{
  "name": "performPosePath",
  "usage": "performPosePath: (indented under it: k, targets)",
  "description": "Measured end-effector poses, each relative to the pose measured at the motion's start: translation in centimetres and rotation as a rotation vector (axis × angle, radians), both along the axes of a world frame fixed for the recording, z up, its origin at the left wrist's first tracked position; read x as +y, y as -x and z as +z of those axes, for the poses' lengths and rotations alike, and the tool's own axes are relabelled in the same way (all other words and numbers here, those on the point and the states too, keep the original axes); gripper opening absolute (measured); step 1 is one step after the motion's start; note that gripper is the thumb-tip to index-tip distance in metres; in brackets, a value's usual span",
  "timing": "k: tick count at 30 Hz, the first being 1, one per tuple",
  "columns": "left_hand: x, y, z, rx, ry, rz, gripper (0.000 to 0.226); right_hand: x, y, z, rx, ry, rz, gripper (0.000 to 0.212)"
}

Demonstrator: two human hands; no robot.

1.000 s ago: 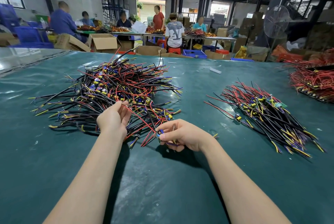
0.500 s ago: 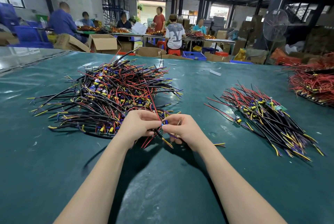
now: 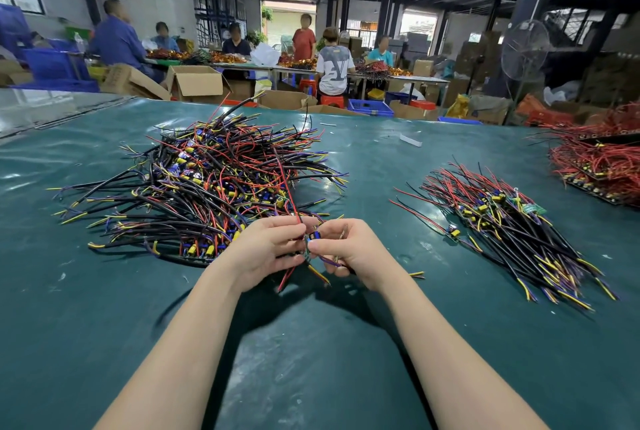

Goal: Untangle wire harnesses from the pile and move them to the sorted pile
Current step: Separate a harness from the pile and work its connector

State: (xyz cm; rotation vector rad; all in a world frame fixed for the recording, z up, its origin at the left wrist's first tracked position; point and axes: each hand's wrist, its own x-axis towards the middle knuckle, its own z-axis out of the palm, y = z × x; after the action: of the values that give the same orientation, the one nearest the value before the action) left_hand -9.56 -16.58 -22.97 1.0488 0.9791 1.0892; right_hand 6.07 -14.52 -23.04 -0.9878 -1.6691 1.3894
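Observation:
A big tangled pile of wire harnesses (image 3: 207,183), black, red, yellow and blue, lies on the green table (image 3: 311,360) at the left. The sorted pile (image 3: 502,221), with its wires laid roughly parallel, lies at the right. Between them, at the tangled pile's near edge, my left hand (image 3: 266,253) and my right hand (image 3: 349,249) meet on one wire harness (image 3: 308,242). My left hand pinches its red wires, which run up into the pile. My right hand pinches its small blue part, and the yellow and purple ends hang below.
A heap of red wires on black boards (image 3: 602,159) sits at the table's far right. Small scraps (image 3: 410,140) lie on the far side. Beyond the table are cardboard boxes (image 3: 195,81), a standing fan (image 3: 524,51) and several people at work tables.
My left hand left the pile's edge and joined my right hand on the harness. Both hands have lifted it slightly, and its red wires now stretch up out of the pile.

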Motion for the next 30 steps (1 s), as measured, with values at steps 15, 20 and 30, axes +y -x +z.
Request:
performPosePath:
  k: [15, 20, 30]
  targets:
    - [0.5, 0.0, 0.4, -0.003, -0.066, 0.575, 0.016, -0.2, 0.4, 0.3, -0.052, -0.015, 0.053, 0.021]
    - [0.4, 0.3, 0.9, -0.002, -0.11, 0.721, 0.017, -0.4, 0.3, 0.8, -0.039, -0.008, 0.111, 0.022]
    - [0.2, 3.2, 1.3, -0.245, -0.047, 0.88, 0.017, -0.8, 0.7, 0.9, -0.15, -0.031, 0.262, 0.016]
